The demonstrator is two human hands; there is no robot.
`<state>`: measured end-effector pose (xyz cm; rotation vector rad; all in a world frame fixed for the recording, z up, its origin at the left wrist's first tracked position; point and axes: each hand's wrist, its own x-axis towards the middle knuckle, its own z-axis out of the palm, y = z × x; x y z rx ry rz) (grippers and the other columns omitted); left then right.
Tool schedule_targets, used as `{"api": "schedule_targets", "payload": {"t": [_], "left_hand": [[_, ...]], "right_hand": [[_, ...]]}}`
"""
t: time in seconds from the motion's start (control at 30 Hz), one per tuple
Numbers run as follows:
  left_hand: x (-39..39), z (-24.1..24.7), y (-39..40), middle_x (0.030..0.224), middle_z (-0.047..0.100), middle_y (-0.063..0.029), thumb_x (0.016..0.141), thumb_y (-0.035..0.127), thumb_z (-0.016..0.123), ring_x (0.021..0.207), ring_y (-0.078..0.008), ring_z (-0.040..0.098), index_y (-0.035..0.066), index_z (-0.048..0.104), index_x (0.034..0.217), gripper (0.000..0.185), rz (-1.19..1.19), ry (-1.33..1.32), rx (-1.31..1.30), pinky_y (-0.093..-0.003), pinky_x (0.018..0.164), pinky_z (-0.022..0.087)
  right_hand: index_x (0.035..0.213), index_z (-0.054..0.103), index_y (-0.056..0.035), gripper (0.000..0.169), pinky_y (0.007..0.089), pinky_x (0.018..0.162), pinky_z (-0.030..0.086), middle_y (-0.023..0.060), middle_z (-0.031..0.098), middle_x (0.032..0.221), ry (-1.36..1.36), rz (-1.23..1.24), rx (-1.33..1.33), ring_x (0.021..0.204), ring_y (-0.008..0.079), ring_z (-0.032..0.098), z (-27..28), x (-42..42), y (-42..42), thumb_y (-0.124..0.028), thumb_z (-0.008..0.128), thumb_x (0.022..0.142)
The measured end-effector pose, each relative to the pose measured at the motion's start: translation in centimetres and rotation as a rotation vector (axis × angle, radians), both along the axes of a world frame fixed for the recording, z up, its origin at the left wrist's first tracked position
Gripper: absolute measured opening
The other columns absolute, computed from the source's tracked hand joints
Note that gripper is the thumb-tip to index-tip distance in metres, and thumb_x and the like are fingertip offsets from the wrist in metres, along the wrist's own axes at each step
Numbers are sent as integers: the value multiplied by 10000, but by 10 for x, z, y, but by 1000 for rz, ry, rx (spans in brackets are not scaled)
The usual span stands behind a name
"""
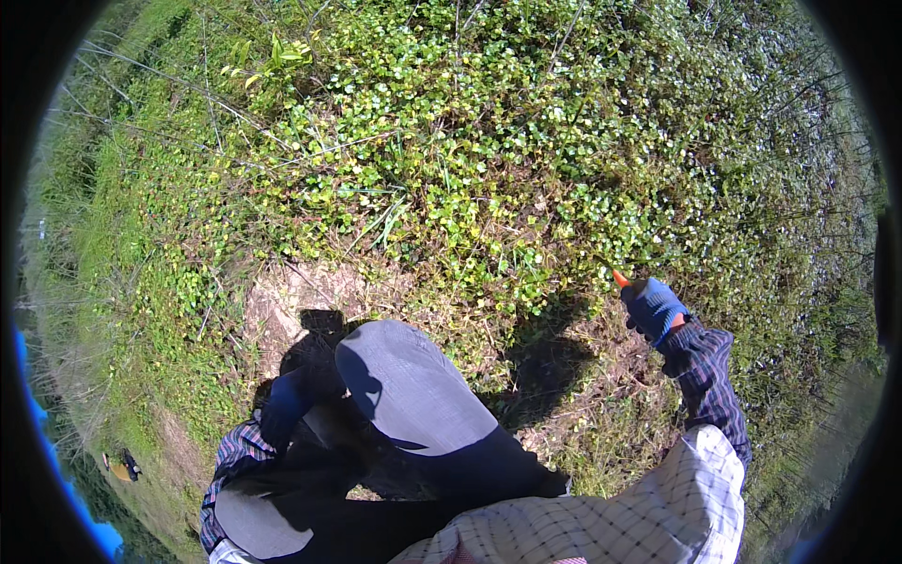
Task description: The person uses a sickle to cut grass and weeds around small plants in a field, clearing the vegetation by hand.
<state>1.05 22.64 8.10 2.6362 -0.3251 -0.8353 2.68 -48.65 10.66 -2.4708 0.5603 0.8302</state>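
My right hand (655, 310), in a blue and dark work glove, is closed around the orange handle (620, 279) of a hand tool. The tool's far end is thin and dark and gets lost among the low leafy plants (465, 204), so its kind is unclear. In shadow beside my bent knee (416, 395) in grey trousers is my left hand (289, 402), also in a blue glove. Its fingers are too dark to make out. Cut grass and dry stalks (620, 402) lie on the ground below my right hand.
A pale bare patch of ground (282, 299) lies in front of my knees. Long dry stems (232, 109) stick out over the plants at upper left. Far off at lower left is another person (122, 467). A small leafy shoot (278, 53) rises at the top left.
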Motion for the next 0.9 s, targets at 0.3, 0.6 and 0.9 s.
{"api": "schedule_targets", "payload": {"t": [0.3, 0.6, 0.9], "left_hand": [[127, 124, -256, 1108, 639, -170, 883, 150, 582, 1042, -290, 617, 51, 610, 1164, 300, 147, -587, -295, -366, 907, 477], [161, 62, -395, 1121, 637, -138, 829, 75, 623, 1036, -309, 617, 70, 600, 1160, 331, -539, -558, -645, -407, 880, 503], [145, -16, -499, 1495, 232, -184, 795, 469, 623, 1390, -334, 216, 109, 314, 1421, 785, -1239, -441, -39, -550, 1094, 184]], "right_hand": [[822, 670, -13, 535, 461, 664, 502, 220, 640, 702, 46, -38, -35, 702, 363, 652, -1, 0, 8, -463, 400, 928], [970, 598, -42, 316, 491, 665, 491, 229, 641, 773, -114, -199, -62, 754, 405, 634, -39, -48, 27, -328, 485, 901], [1102, 573, -65, 323, 422, 700, 507, 207, 660, 847, -98, -571, 186, 790, 370, 647, -111, -68, 41, -312, 490, 912]]}}
